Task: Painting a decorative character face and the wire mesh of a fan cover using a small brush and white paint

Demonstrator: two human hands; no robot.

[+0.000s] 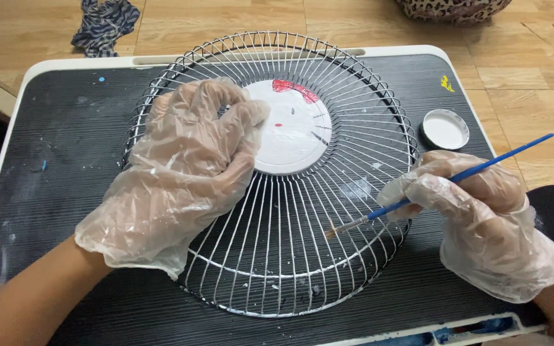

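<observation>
Here, left hand (181, 173): gloved, fingers curled over the fan grille (270, 256) at centre-left.
Right hand (482, 218): gloved, pinching a blue paintbrush (444, 182), bristles on the grille's wires at lower centre.

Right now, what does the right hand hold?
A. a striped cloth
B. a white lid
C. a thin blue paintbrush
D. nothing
C: the gloved right hand grips a thin blue paintbrush, its bristle tip over the wires of the white fan grille, while the white lid lies apart on the board.
</observation>
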